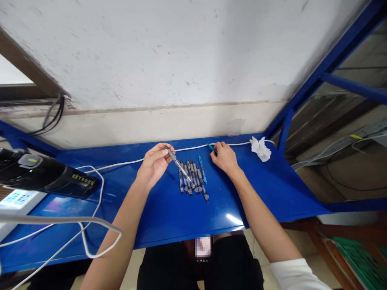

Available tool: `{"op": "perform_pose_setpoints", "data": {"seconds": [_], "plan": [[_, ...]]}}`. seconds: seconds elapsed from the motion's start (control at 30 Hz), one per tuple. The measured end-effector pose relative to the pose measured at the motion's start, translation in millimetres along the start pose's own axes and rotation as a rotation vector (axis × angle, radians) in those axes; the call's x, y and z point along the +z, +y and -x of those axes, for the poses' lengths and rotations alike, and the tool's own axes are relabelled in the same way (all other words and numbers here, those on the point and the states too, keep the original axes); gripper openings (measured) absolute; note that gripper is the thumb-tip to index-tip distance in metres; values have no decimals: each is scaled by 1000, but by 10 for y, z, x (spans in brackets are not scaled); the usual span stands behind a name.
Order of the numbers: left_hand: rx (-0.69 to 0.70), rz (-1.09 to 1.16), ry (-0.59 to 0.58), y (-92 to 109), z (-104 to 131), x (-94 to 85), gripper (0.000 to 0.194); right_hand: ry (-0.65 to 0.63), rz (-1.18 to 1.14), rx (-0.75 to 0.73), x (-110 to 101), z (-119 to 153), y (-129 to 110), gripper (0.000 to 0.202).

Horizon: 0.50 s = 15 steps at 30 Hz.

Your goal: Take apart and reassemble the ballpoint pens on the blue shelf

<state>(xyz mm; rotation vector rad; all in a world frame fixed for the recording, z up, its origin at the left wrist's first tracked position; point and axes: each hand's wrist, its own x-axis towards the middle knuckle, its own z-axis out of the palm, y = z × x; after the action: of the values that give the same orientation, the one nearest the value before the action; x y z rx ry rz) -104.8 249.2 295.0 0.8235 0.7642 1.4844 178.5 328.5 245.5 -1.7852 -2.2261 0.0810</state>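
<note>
My left hand (155, 164) pinches a grey pen (179, 163) near its upper end, and the pen slants down to the right over the row on the table. Several grey-and-clear pens (194, 172) lie side by side there, with small clear wrapping at their lower ends. At the right end of that row lies a teal pen (202, 168). My right hand (224, 158) is closed around another teal pen (211, 148), just right of the row. Only the upper-left part of this pen shows; the fingers cover the rest.
The blue table (181, 219) stands against a pale wall. A white cable (121, 163) runs along its back. Crumpled white tissue (260, 149) lies at the right. To the left are a large black bottle-shaped object (45, 173), a white power strip (22, 203) and looping cables.
</note>
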Motion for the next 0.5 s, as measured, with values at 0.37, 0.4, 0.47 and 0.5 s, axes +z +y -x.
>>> {"op": "perform_pose_setpoints", "data": {"seconds": [0.37, 0.4, 0.47, 0.5], "plan": [[-16, 30, 38, -74, -9, 58, 17, 55, -2, 101, -8, -8, 29, 23], [-18, 23, 38, -89, -11, 59, 17, 90, -29, 92, -7, -9, 20, 22], [-19, -3, 30, -128, -10, 62, 19, 189, -155, 46, -15, -5, -20, 18], [-19, -21, 25, -151, -8, 66, 19, 241, -257, 13, -26, 2, -52, 20]]}}
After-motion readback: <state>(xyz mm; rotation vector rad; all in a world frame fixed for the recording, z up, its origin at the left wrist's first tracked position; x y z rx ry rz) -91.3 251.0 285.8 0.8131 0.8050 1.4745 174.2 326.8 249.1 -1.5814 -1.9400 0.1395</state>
